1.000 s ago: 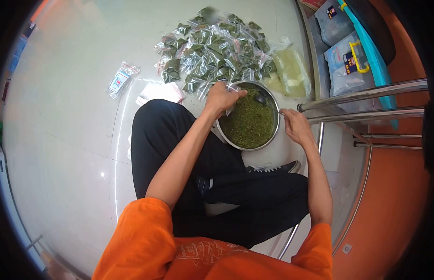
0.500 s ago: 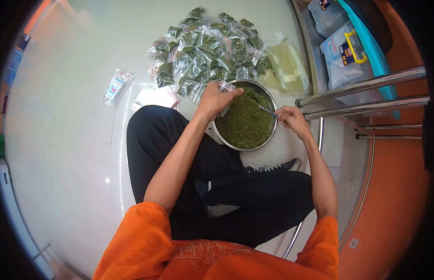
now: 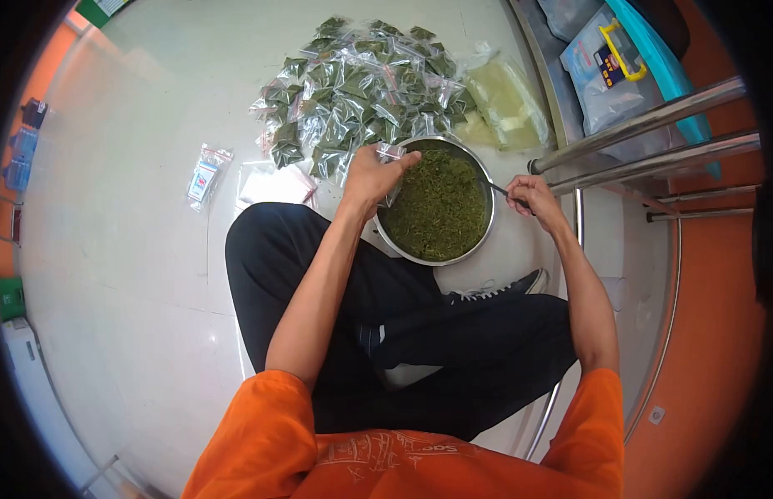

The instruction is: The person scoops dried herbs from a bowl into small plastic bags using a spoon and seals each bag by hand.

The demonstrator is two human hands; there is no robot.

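A round metal bowl (image 3: pixel 487 229) on the floor in front of me holds a mass of shredded green leaf material (image 3: pixel 436 214). My left hand (image 3: pixel 372 177) is closed on a small clear zip bag (image 3: pixel 391 151) at the bowl's upper left rim; the bag's lower part is mostly hidden. At the opposite side, my right hand (image 3: pixel 531 200) grips the dark handle of a spoon (image 3: pixel 501 191). The spoon reaches over the right rim, and its bowl end is hard to make out against the inner wall.
Beyond the bowl lies a heap of filled zip bags (image 3: pixel 353 91). A large yellowish-green plastic packet (image 3: pixel 511 104) is right of it. Flat bags (image 3: pixel 274 185) and a small packet (image 3: pixel 205 176) lie left. Metal rails (image 3: pixel 644 125) and plastic boxes (image 3: pixel 607 66) stand at right.
My right hand has moved right with the spoon, which was over the leaf material and is now at the rim. My left hand keeps its hold on the bag. The view has shifted slightly.
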